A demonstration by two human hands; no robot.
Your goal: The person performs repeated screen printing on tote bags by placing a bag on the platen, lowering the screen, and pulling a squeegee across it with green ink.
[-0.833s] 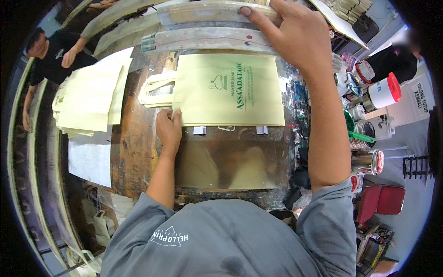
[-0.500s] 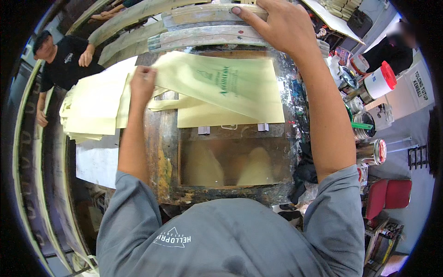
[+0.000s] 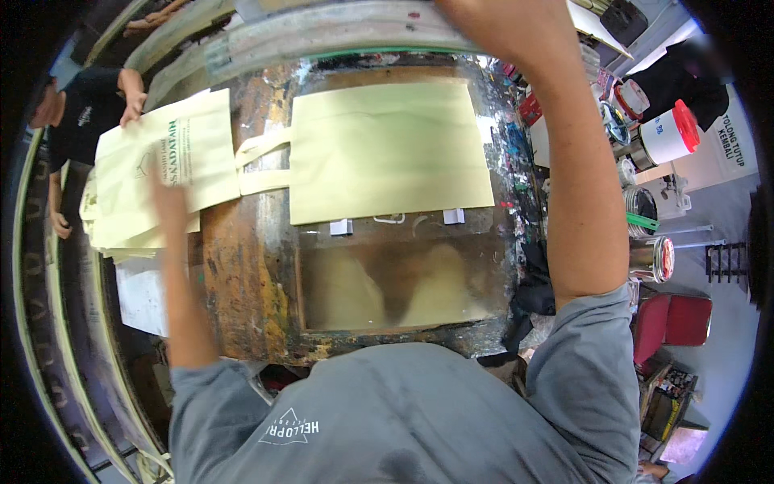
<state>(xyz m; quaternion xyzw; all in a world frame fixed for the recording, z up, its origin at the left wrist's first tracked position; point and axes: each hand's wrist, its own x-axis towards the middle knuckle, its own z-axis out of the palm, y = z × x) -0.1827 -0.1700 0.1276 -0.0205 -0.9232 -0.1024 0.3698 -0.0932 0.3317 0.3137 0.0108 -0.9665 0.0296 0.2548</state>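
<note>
One dirty, paint-stained table (image 3: 250, 274) holds a plain yellow bag (image 3: 387, 149) lying flat in its middle, handles pointing left. Left of that bag, the blurry left hand (image 3: 165, 198) rests on a printed bag (image 3: 173, 165) atop a pile; its grip can't be told. Above the plain bag, the right hand (image 3: 500, 24) grips the frame (image 3: 322, 32).

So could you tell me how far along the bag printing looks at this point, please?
Done: a printed bag lies on the pile at the left, under the blurred left hand. In hand: a blank bag lies flat on the stained board, while the right hand grips the frame above it. Left: this bag shows no print yet.
</note>
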